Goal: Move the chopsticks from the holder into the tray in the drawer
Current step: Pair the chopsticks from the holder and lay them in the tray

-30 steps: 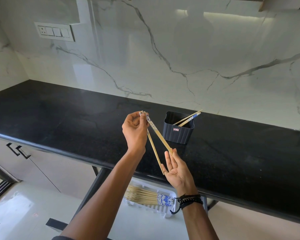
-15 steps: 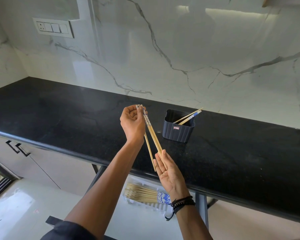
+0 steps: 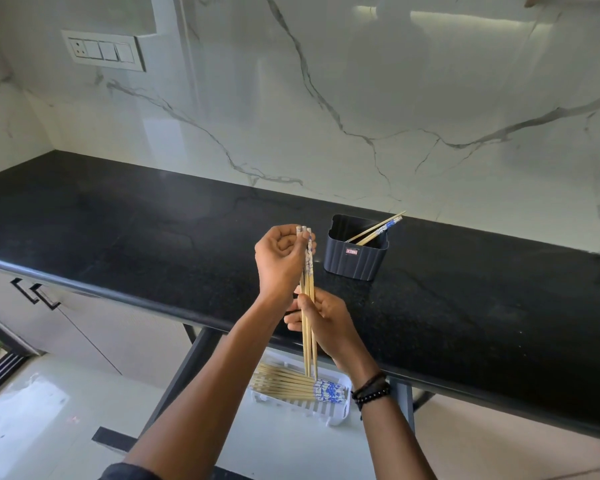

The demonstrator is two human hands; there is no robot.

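Countertop, chopsticks now parallel, R hand grips

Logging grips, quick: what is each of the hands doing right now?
Left hand: closed, pinching the top ends of the chopsticks.
Right hand: closed around the same chopsticks, lower down.

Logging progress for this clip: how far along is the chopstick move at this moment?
Done: a batch of chopsticks already lies in the white tray. In hand: the left hand pinches the tops of the held chopsticks and the right hand grips them lower down. Left: two remaining chopsticks lean in the black holder.
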